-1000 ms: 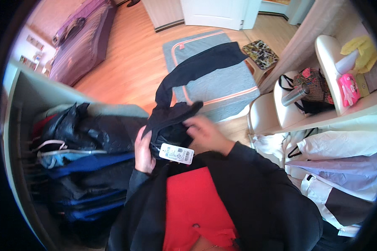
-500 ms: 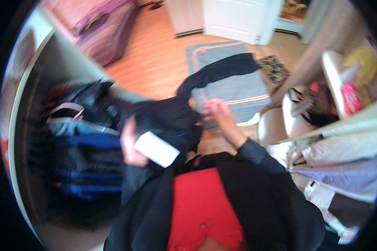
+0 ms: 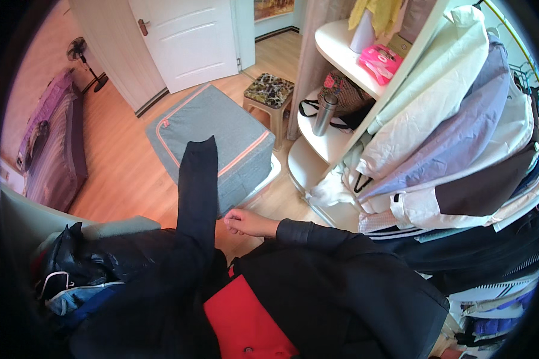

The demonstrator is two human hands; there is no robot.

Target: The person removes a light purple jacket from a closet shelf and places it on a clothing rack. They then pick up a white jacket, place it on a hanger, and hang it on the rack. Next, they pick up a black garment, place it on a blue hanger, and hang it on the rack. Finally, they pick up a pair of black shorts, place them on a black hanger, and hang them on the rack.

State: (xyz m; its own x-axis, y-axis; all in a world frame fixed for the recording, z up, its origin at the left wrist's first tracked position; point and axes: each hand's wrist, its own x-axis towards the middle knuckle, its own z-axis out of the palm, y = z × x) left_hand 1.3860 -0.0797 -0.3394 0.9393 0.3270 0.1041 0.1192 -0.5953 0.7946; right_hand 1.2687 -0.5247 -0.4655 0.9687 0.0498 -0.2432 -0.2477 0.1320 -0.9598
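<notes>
A black garment (image 3: 199, 185) stretches up in front of me, with one long narrow sleeve or leg reaching toward the grey box. Its lower part merges with my dark clothing at the left. My right hand (image 3: 250, 223) is just right of that long part, with its fingers curled closed. Whether anything is pinched in them is hidden. My left hand does not show. The large grey fabric storage box (image 3: 212, 119) with orange trim stands on the floor beyond the garment.
At the right, shirts and jackets (image 3: 437, 137) hang from a rail. Beside them, rounded white shelves (image 3: 335, 42) hold a steel flask (image 3: 325, 115) and a pink pouch (image 3: 380, 64). Dark clothes (image 3: 126, 254) fill the lower left. A small stool (image 3: 269, 93) stands behind the box.
My view has swung to the right. The garment's long part now points upward over the box. My left hand and the white rectangular item by it have left view; my right hand's fingers have curled in.
</notes>
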